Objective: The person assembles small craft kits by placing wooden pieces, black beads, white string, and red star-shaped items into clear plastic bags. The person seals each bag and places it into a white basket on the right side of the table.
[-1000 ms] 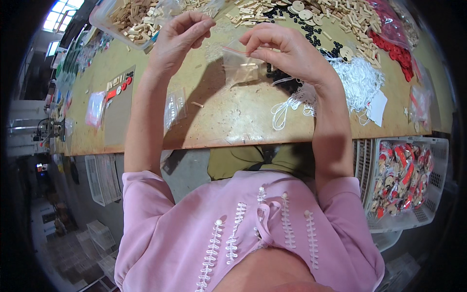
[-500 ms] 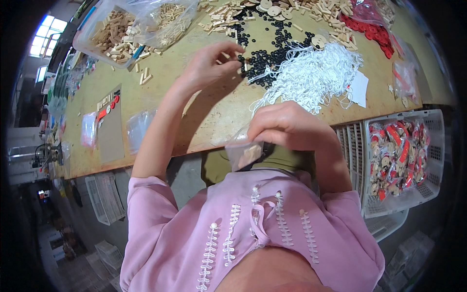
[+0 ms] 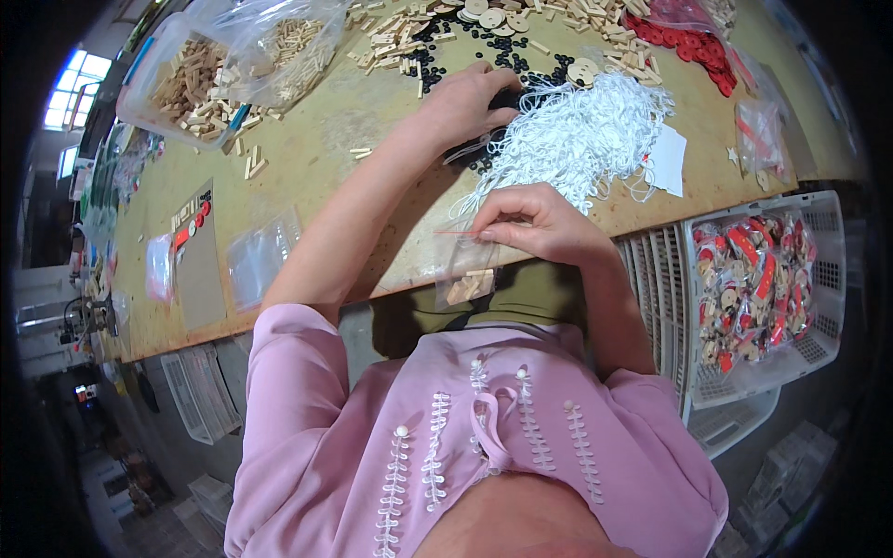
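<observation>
Above the far side of the worktable, my left hand (image 3: 462, 107) reaches over small black rings (image 3: 424, 76), at the left edge of a heap of white cord (image 3: 581, 139). Its thumb and fingers are apart, though the fingertips partly hide against the dark pieces. Close to the table's near edge, my right hand (image 3: 539, 223) pinches the top of a clear zip bag (image 3: 448, 270). Small wooden pieces (image 3: 473, 285) lie in the bottom of this bag, which hangs over my lap.
A clear tub (image 3: 177, 130) of wooden blocks stands far left. Red discs (image 3: 684, 46) lie far right. A sample card (image 3: 200, 270) and empty bags (image 3: 263, 260) lie left. A white crate (image 3: 819, 349) of filled bags stands right, below table height.
My left hand has moved right, farther over the black rings and up to the cord. The bag in my right hand now hangs more upright. The whole view has shifted slightly.
</observation>
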The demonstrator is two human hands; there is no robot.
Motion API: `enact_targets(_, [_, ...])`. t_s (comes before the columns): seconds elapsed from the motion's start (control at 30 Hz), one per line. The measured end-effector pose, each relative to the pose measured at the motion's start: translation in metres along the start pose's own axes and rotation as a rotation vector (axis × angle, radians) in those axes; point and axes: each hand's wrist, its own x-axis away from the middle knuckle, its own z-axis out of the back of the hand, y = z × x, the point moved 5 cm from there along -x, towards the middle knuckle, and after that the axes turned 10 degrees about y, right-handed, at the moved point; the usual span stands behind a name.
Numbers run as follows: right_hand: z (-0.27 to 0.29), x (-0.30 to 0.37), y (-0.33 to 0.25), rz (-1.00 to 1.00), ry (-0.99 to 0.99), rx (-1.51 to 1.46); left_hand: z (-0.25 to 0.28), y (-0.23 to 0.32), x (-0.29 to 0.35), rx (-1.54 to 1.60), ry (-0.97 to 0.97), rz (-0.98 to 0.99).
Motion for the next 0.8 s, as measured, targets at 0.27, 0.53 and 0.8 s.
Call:
enact_targets(0.27, [0.001,0.000,0.000,-0.014,0.008,0.031,-0.002,-0.032,0.011,0.624,0.010,0.488])
enact_targets(0.53, [-0.002,-0.001,0.001,-0.080,0.011,0.017,-0.010,-0.063,0.041,2.095,-0.150,0.953])
enact_targets(0.8, [0.000,0.002,0.005,-0.105,0.035,0.020,0.003,-0.032,0.067,2.391,-0.032,0.808])
